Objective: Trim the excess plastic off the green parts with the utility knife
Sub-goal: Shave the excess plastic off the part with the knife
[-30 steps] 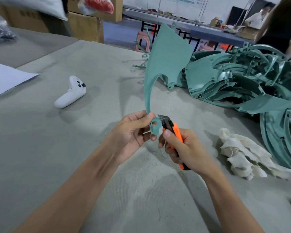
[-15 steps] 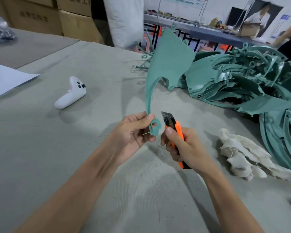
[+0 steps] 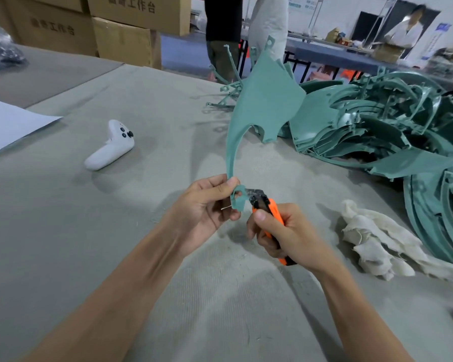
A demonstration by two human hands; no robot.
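**Knife blade at the loop end of an upright green part**

The left hand (image 3: 207, 207) pinches a thin, flat teal-green plastic part shaped like a curved fin (image 3: 264, 100) by its narrow stem, thumb and fingertips closed on it just above a small ring-shaped loop at its lower end. The part's long axis stands nearly upright above the middle of the grey felt-covered table (image 3: 115, 244). The slim stem is at the bottom and curves up into the broad blade, which leans up, to the right and away from the person. The loop points down, below the fingers.

The right hand (image 3: 288, 236) is wrapped round the handle of an orange and black utility knife (image 3: 273, 212), with the thumb lying along its top side. The knife slants: its dark blade end points up and left at the loop, and its butt sticks out below the hand to the lower right. The blade tip sits right at the loop's right edge; whether it actually touches cannot be told.

A big heap of matching teal-green plastic parts (image 3: 377, 131) lies on the right side of the table, well apart from the hands. Between the heap and the right hand lies a crumpled off-white cloth (image 3: 372, 241). A white handheld controller with dark buttons (image 3: 110, 150) rests to the left, and a white sheet of paper (image 3: 5, 121) lies at the far left edge. Brown cardboard boxes (image 3: 120, 40) are stacked behind the table.
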